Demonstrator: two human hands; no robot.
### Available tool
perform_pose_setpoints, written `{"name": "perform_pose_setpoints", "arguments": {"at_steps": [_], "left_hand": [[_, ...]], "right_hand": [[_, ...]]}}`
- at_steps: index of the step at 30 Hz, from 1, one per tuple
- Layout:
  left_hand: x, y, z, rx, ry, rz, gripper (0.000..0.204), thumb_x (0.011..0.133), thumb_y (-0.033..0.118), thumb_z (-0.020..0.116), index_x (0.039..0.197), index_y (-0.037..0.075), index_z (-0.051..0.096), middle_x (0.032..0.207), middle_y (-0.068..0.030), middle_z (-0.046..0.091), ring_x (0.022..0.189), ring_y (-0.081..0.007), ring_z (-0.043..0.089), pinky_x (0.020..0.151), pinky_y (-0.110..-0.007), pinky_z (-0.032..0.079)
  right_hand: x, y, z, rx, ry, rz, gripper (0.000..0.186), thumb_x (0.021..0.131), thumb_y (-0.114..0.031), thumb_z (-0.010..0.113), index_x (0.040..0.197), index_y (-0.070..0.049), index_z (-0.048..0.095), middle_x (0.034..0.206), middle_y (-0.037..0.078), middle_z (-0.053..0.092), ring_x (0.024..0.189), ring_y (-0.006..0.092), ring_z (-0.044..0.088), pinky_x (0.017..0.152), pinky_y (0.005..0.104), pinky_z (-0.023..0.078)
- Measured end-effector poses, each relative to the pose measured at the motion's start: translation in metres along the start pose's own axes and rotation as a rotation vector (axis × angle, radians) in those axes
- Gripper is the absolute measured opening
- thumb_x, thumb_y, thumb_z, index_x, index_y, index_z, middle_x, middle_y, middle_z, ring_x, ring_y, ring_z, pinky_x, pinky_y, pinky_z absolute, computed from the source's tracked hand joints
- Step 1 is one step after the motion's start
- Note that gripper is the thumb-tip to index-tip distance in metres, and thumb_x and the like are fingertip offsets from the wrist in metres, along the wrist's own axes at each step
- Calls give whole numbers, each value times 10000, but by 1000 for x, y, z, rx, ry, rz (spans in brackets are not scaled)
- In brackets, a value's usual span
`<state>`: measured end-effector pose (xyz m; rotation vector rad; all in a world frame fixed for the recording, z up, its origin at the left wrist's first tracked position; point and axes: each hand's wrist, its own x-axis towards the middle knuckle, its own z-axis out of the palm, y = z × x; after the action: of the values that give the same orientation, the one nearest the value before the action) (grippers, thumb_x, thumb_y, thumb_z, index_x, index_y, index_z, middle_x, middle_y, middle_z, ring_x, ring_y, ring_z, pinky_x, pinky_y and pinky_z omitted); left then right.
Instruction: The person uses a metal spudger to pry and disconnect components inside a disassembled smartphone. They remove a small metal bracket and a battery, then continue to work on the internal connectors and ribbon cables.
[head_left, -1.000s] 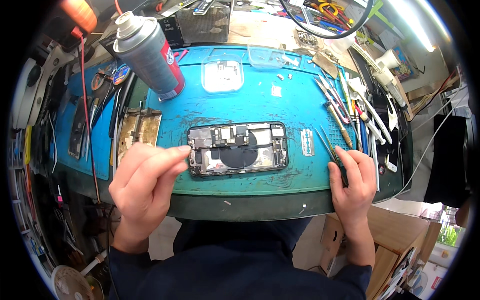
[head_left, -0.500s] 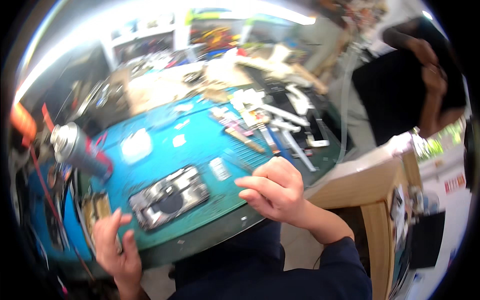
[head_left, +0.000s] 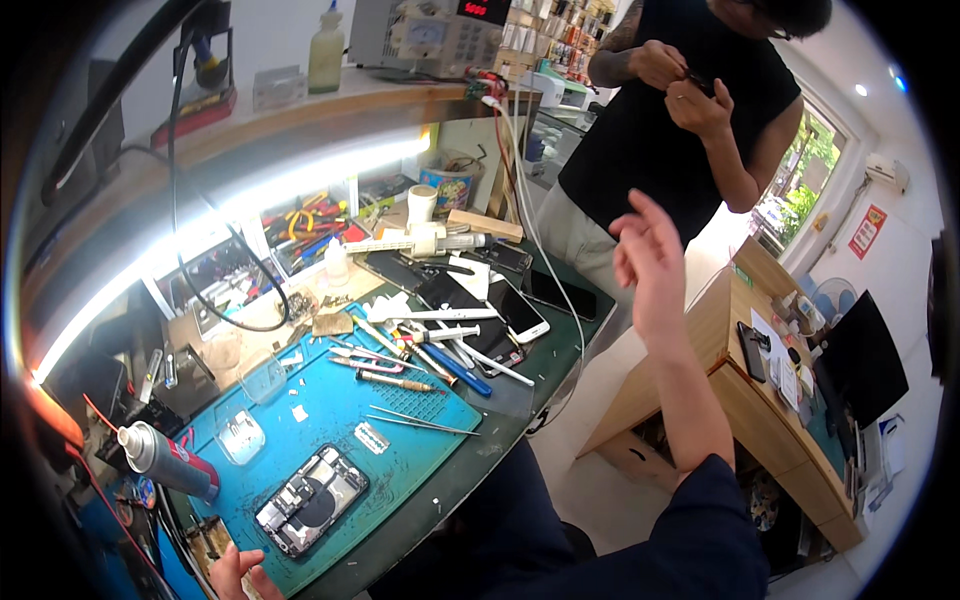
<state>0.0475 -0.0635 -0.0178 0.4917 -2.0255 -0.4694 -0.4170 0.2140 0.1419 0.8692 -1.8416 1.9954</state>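
Phone [head_left: 312, 498], opened, internals exposed, flat on blue mat [head_left: 402, 462]. Left hand [head_left: 240, 574]: near phone's lower end, cut by lower edge; visible fingers bent, apart. Right hand [head_left: 650, 265]: raised well clear of mat, loosely spread, nothing visible in it. Razor blade [head_left: 371, 438] and tweezers [head_left: 425, 420]: right of phone. Spray can [head_left: 170, 463]: upright, leftward. Co-worker [head_left: 690, 120]: standing beyond bench.

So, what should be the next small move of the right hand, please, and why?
Probably lower the right hand to the tweezers and pick them up: the hand is raised and seems to hold nothing, while the tweezers lie untouched on the blue mat, near the opened phone.
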Motion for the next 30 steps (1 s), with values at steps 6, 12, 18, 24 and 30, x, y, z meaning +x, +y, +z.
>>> {"name": "perform_pose_setpoints", "arguments": {"at_steps": [6,12,18,24,30], "left_hand": [[5,4,-8,97,-35,16,344,1126,48,673,1454,-59,674,1182,-200,775,1031,-280,744,931,-396,618],[2,3,0,114,-21,-9,338,1126,50,680,1444,-63,683,1176,-191,771,1031,-273,736,929,-391,613],[2,1,4,79,-70,-43,344,1129,60,684,1453,-59,683,1183,-186,766,1044,-262,735,932,-387,610],[1,-1,7,104,-82,-41,359,1127,94,704,1452,-57,689,1152,-189,784,1032,-267,743,917,-392,610],[9,6,3,166,-129,-3,342,1135,128,700,1427,-49,712,1176,-203,800,1038,-317,765,928,-406,614]], "right_hand": [[132,-5,-30,-618,486,-753,542,967,-216,852,1463,-64,695,1174,88,706,1104,206,668,932,353,564],[198,-31,-55,-1101,474,-925,631,988,-463,811,1478,-77,712,1341,183,727,1219,370,681,1151,473,478],[234,-37,-116,-980,418,-526,487,1032,-366,804,1351,2,793,1106,125,819,974,254,774,884,353,608],[183,-37,-108,-359,121,-41,244,1070,-139,781,1288,-39,822,909,-3,745,770,74,671,716,202,571],[110,-2,-80,-83,116,30,247,1073,-127,780,1273,17,761,996,37,755,828,95,720,790,225,616]]}}
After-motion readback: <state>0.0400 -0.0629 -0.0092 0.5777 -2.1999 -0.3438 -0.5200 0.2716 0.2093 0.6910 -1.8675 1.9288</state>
